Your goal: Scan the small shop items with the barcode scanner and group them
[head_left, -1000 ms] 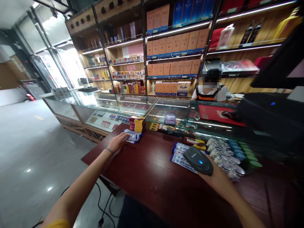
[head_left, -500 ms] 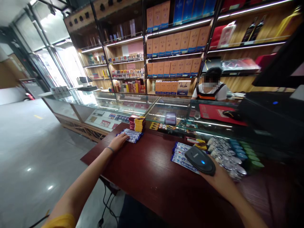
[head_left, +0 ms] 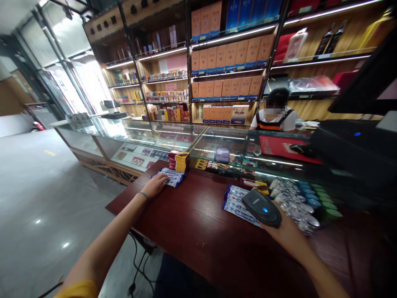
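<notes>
My right hand (head_left: pixel 283 231) is wrapped round a black barcode scanner (head_left: pixel 262 207) with a blue light on top. Under the scanner's head lie blue-and-white packets (head_left: pixel 237 203), partly covered by it. At the far left of the dark red tabletop, my left hand (head_left: pixel 156 184) lies with its fingers stretched over another set of blue-and-white packets (head_left: pixel 175 177). Just behind these stands a stack of red and yellow packs (head_left: pixel 179 160). I cannot make out the fingertips of my left hand clearly.
Right of the scanner stand rows of silver-topped containers (head_left: pixel 293 205), with blue and green ones beside them. A glass display counter (head_left: pixel 155 134) runs behind the tabletop (head_left: pixel 189 217). A person (head_left: pixel 274 114) sits behind it. A dark monitor (head_left: pixel 366 74) rises at right.
Almost nothing differs. The view has shifted very slightly; both hands, the scanner and the packets keep their places.
</notes>
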### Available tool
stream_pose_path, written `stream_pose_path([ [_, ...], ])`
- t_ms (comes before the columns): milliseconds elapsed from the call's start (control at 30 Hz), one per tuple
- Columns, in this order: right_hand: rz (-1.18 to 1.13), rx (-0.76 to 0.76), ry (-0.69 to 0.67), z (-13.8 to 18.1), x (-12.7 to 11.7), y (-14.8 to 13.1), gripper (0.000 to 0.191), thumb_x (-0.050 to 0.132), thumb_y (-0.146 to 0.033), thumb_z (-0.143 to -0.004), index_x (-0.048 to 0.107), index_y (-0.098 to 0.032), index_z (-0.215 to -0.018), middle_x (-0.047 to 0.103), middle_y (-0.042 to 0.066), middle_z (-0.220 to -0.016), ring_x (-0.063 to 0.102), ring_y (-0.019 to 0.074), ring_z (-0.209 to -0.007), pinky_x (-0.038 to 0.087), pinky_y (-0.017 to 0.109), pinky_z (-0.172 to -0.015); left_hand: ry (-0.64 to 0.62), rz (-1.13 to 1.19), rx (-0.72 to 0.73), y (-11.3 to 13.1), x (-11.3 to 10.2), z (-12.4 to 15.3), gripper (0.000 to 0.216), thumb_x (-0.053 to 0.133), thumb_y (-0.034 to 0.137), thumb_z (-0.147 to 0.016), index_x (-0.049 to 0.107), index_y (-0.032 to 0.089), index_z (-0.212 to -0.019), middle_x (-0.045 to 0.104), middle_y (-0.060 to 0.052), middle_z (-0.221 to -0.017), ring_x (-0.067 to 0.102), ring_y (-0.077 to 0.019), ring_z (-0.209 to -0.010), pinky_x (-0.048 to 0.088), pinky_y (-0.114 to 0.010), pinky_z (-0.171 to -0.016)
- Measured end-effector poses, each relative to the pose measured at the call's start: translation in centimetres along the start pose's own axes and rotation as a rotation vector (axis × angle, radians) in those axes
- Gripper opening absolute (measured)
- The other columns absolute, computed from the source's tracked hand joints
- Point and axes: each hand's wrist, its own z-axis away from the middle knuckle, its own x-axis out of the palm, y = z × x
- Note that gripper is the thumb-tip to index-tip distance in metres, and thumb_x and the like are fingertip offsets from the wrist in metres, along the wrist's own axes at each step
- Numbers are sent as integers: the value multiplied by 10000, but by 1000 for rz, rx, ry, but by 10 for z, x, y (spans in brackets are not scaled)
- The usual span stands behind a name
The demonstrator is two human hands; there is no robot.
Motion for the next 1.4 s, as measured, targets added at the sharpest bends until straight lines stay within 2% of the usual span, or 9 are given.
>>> stream_pose_path([
  [367, 6, -3, 15, 0, 0, -7, 661, 701, -408, -828, 483, -191, -1413, 738, 141, -1228, 721, 302, -1102, 581, 353, -876, 35, -20, 30, 2, -2, 0, 352, 504, 289, -968, 632, 226, -1291, 629, -121, -1318, 585, -267, -1251, 475, -437, -1090],
  [567, -13, 19, 87, -1, -5, -18, 621, 727, -412, -780, 555, -196, -1336, 744, 130, -1201, 717, 310, -1084, 573, 393, -905, 92, -19, 33, 32, -5, -14, 427, 540, 353, -964, 591, 220, -1366, 591, -138, -1394, 546, -298, -1318, 456, -491, -1121],
  [733, -120, 47, 181, -1, -16, -38, 543, 738, -391, -774, 606, -202, -1265, 768, 87, -1049, 722, 293, -1003, 594, 397, -846, 176, 35, 95, 78, 5, -45, 451, 530, 353, -976, 549, 239, -1411, 556, -124, -1438, 516, -285, -1354, 441, -485, -1144],
  [833, -169, 79, 218, 0, -26, -51, 503, 759, -404, -768, 624, -217, -1215, 766, 65, -937, 726, 287, -929, 606, 375, -737, 206, 86, 138, 114, 14, -65, 437, 525, 348, -983, 550, 253, -1409, 560, -103, -1436, 515, -271, -1352, 442, -475, -1147],
  [933, -210, 131, 244, 2, -36, -57, 415, 755, -423, -777, 641, -222, -1121, 737, 37, -791, 690, 232, -681, 561, 324, -568, 213, 158, 167, 154, 26, -83, 425, 529, 339, -983, 563, 245, -1397, 565, -104, -1428, 518, -267, -1341, 439, -472, -1151],
  [1000, -237, 174, 252, 3, -42, -58, 344, 738, -443, -794, 633, -226, -1039, 700, 15, -706, 589, 177, -509, 496, 299, -463, 200, 214, 187, 181, 36, -93, 420, 534, 326, -980, 570, 247, -1392, 564, -106, -1428, 516, -268, -1342, 429, -467, -1161],
  [1067, -256, 194, 269, 3, -47, -57, 326, 739, -466, -791, 621, -235, -988, 662, -5, -642, 506, 150, -438, 448, 288, -412, 182, 271, 215, 206, 48, -103, 416, 541, 312, -976, 576, 254, -1387, 565, -105, -1426, 514, -269, -1343, 424, -465, -1165],
  [1233, -287, 213, 300, 4, -58, -57, 343, 749, -499, -779, 643, -234, -968, 645, -8, -618, 476, 151, -426, 446, 307, -420, 149, 381, 275, 259, 78, -127, 403, 563, 278, -961, 597, 254, -1362, 577, -117, -1400, 533, -281, -1310, 448, -473, -1133],
  [1400, -265, 230, 340, 6, -65, -58, 350, 751, -519, -789, 661, -239, -979, 678, 14, -678, 568, 176, -507, 481, 303, -479, 93, 412, 339, 297, 99, -147, 398, 579, 244, -948, 610, 251, -1345, 594, -132, -1361, 550, -288, -1271, 470, -467, -1089],
])
